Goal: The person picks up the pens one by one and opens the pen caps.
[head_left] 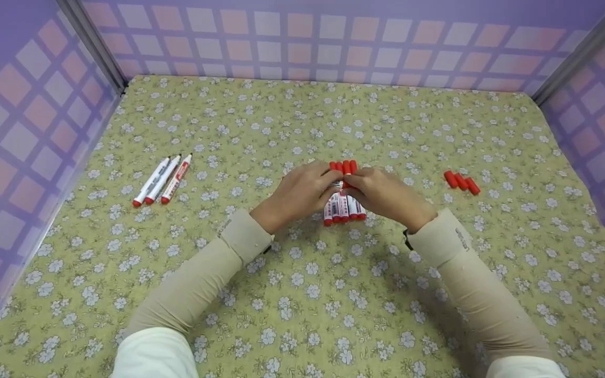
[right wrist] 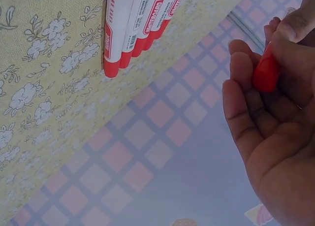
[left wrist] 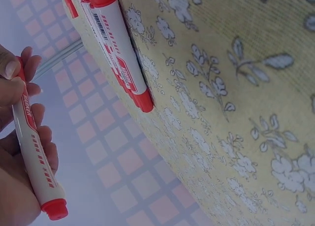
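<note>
In the head view my left hand (head_left: pixel 302 193) and right hand (head_left: pixel 386 197) meet over a row of red-capped whiteboard markers (head_left: pixel 343 207). My left hand grips a white-bodied marker (left wrist: pixel 35 147) with a red end plug, seen in the left wrist view above the table. A red cap (right wrist: pixel 266 74) is pinched between the thumb and fingers of my right hand, at the other end of that marker. The right wrist view shows the cap lined up with the marker; how far it sits on is hidden by my fingers. The row lies side by side just below both hands.
Three uncapped markers (head_left: pixel 162 180) with dark tips lie at the left on the flowered tablecloth (head_left: pixel 302 294). To the right lie three loose red caps (head_left: pixel 461 181). Checkered purple panels (head_left: pixel 313 42) wall in the back and sides.
</note>
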The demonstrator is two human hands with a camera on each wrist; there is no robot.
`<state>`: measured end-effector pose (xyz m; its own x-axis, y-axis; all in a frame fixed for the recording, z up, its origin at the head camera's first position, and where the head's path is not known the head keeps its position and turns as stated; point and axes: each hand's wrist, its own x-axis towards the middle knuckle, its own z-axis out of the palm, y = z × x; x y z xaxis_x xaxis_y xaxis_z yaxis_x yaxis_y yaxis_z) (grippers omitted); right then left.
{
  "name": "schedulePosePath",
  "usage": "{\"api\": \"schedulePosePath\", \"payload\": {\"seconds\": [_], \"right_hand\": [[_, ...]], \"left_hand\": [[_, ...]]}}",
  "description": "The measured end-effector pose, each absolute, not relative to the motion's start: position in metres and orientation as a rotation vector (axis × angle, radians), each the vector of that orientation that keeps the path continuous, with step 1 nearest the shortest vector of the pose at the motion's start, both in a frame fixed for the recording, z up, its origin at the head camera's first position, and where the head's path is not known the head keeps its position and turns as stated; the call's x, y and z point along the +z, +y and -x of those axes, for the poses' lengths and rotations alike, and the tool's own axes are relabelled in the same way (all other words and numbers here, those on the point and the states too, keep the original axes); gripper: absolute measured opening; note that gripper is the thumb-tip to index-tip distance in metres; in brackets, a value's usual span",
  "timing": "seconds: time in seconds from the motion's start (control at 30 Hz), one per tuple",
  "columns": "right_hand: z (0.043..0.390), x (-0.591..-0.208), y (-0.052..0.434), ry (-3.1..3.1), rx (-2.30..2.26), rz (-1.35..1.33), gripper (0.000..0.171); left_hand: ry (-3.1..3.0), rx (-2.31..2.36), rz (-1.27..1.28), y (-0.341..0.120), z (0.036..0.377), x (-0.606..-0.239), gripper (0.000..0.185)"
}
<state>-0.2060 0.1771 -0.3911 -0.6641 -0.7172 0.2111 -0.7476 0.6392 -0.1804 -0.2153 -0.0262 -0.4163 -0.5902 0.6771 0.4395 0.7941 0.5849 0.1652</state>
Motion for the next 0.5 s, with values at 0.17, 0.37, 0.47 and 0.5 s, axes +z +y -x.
{"api": "schedulePosePath", "payload": {"seconds": [0.17, 0.37, 0.47, 0.5], "right_hand": [[0.2052, -0.3918, 0.178, -2.666, 0.362, -1.221, 0.015], [0.2053, -0.3944, 0.1786, -2.604, 0.342, -1.212, 0.012], [0.2053, -0.3956, 0.179, -2.587, 0.358, -1.213, 0.012], [0.2054, -0.3959, 0.1792, -2.582, 0.364, -1.213, 0.012]], "left_hand": [[-2.505, -0.558, 1.238, -0.0252, 0.2142, -0.4151, 0.02], [-2.477, -0.587, 1.274, -0.0255, 0.2139, -0.4154, 0.019], [-2.467, -0.589, 1.276, -0.026, 0.2139, -0.4153, 0.018], [-2.464, -0.591, 1.279, -0.026, 0.2139, -0.4151, 0.018]]}}
